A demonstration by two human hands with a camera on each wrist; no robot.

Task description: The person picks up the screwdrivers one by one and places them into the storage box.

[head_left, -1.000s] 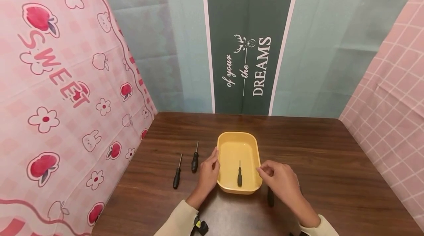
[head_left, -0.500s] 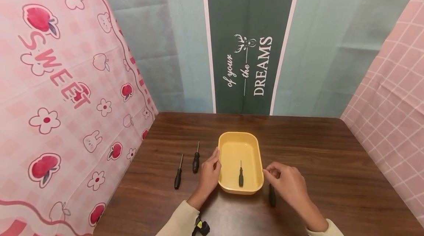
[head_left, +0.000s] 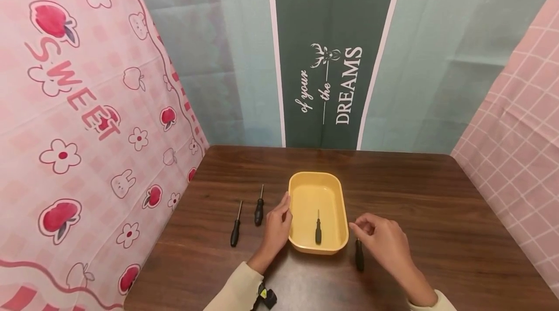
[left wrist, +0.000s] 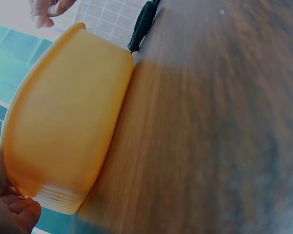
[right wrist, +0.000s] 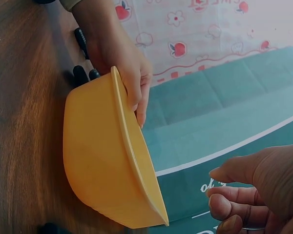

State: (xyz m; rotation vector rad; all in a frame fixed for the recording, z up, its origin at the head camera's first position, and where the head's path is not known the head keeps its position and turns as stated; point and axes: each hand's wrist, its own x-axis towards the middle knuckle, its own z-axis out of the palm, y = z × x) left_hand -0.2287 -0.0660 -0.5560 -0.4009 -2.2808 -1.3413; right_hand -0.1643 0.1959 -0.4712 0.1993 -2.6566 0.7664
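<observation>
A yellow plastic container [head_left: 318, 248] stands on the table with a small black-handled screwdriver [head_left: 318, 233] lying inside it. My left hand [head_left: 276, 223] grips its left rim; in the right wrist view the left hand's thumb and fingers [right wrist: 132, 80] are at that wall. My right hand [head_left: 384, 240] hovers just off the right rim, fingers loosely curled and holding nothing. Beneath it lies another black-handled screwdriver [head_left: 359, 255], its shaft hidden by the hand; the left wrist view shows this screwdriver's handle [left wrist: 144, 24] beyond the container.
Two more black-handled screwdrivers lie left of the container, one nearer [head_left: 235, 233] and one farther [head_left: 259, 211]. The dark wooden table [head_left: 415, 180] is bordered by a green backdrop [head_left: 222, 83] and patterned pink cloths [head_left: 87, 175] at the sides.
My right hand has let go of the container's right rim and moved slightly right, uncovering more of the screwdriver handle. The left hand keeps its place on the left rim.
</observation>
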